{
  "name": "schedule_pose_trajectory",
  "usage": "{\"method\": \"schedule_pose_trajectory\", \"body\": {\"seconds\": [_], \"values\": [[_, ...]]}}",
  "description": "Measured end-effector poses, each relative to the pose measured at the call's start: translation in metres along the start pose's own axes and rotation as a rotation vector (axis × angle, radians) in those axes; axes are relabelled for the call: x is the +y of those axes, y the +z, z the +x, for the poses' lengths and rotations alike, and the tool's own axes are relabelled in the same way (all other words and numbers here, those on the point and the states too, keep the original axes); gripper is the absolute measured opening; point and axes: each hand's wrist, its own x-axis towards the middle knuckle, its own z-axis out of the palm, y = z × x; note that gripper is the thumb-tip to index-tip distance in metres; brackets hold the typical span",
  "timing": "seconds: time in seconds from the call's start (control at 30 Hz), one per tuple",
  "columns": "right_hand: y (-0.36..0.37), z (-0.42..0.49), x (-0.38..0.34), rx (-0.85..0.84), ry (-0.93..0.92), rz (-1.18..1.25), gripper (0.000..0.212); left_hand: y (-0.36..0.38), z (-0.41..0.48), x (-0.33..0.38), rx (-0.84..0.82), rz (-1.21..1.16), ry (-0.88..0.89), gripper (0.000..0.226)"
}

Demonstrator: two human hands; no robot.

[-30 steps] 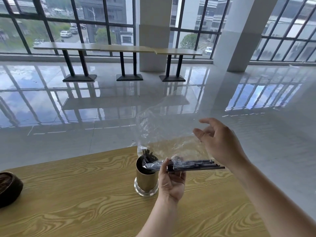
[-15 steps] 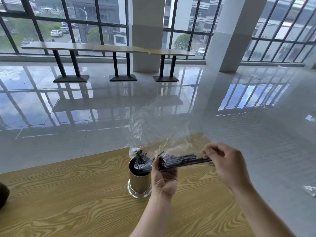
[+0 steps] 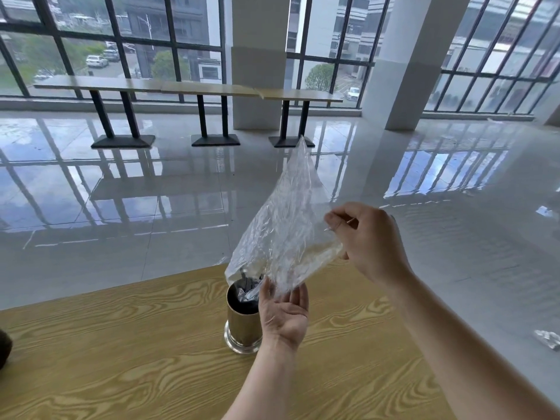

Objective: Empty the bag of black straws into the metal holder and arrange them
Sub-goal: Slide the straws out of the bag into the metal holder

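A gold metal holder [image 3: 242, 328] stands on the wooden table [image 3: 121, 359]. A clear plastic bag [image 3: 288, 225] is tilted above it, its mouth down at the holder's rim. Black straws [image 3: 247, 291] show at the bag's mouth and inside the holder. My left hand [image 3: 283, 313] holds the bag's lower edge just right of the holder, palm toward me. My right hand [image 3: 366, 241] pinches the bag's upper right side and lifts it. The rest of the bag looks empty.
A dark round object [image 3: 4, 348] sits at the table's left edge. Beyond the table's far edge lies a glossy tiled floor with long high tables [image 3: 188, 89] by the windows. A crumpled wrapper [image 3: 548, 339] lies on the floor at right.
The straws lay level in the bag between both hands; now my right hand has raised the bag's closed end and the straws have slid down into the holder.
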Motion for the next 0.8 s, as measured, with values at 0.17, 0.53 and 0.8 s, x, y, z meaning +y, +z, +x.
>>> {"method": "schedule_pose_trajectory", "body": {"seconds": [0.17, 0.53, 0.8], "values": [[0.005, 0.006, -0.004, -0.047, 0.015, 0.027, 0.012, -0.002, -0.005, -0.001, -0.004, -0.034, 0.016, 0.061], [-0.012, 0.011, -0.020, 0.016, -0.001, 0.169, 0.015, 0.006, -0.014, -0.005, -0.076, -0.027, -0.007, 0.058], [-0.032, 0.011, -0.027, 0.072, 0.008, 0.297, 0.014, 0.012, -0.023, -0.005, -0.161, -0.027, -0.040, 0.058]]}}
